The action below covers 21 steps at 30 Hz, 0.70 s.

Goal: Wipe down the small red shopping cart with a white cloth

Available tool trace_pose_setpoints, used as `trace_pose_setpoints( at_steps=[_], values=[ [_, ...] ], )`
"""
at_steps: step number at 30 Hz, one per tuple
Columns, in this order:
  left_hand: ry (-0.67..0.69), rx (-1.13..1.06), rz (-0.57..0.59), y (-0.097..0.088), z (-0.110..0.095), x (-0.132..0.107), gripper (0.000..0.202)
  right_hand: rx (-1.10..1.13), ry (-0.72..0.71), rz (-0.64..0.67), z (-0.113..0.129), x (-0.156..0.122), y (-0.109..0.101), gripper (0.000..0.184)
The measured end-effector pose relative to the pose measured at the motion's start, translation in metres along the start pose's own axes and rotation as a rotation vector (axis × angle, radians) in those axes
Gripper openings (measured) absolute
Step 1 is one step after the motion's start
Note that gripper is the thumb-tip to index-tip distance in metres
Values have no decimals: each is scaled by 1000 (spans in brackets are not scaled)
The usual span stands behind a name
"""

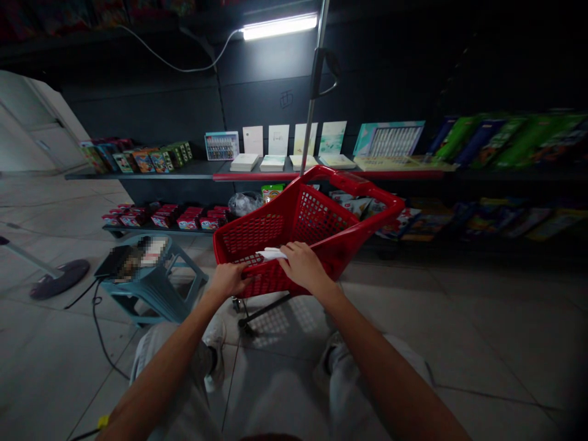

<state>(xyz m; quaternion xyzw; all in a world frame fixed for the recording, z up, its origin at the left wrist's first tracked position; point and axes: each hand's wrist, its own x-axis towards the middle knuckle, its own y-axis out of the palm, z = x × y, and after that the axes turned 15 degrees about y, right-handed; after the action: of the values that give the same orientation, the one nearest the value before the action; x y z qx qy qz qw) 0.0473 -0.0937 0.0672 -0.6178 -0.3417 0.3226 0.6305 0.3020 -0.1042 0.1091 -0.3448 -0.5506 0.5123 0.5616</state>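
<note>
Red cart (337,254) slants lengthwise, handle (356,182) farthest from the stool (177,252); my left hand (229,279) grips its rim (266,266), right hand (304,264) white tissue (270,253).

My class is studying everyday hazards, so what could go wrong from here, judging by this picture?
The red cart stands on wheels, so it might roll if the left hand and right hand at its rim push unevenly. The white cloth or tissue at the right hand could snag on the basket's holes or slip inside. The dark cable hanging from the blue stool to the floor might catch a foot.
</note>
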Motion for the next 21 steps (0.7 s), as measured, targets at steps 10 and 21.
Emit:
trace_pose_setpoints(
  at_steps=[10, 21],
  values=[
    [-24, 19, 52, 3, -4, 3, 48, -50, -37, 234, 69, 20, 23, 51],
    [-62, -6, 56, 2, -5, 4, 51, -45, -58, 246, 72, 22, 25, 57]
  ],
)
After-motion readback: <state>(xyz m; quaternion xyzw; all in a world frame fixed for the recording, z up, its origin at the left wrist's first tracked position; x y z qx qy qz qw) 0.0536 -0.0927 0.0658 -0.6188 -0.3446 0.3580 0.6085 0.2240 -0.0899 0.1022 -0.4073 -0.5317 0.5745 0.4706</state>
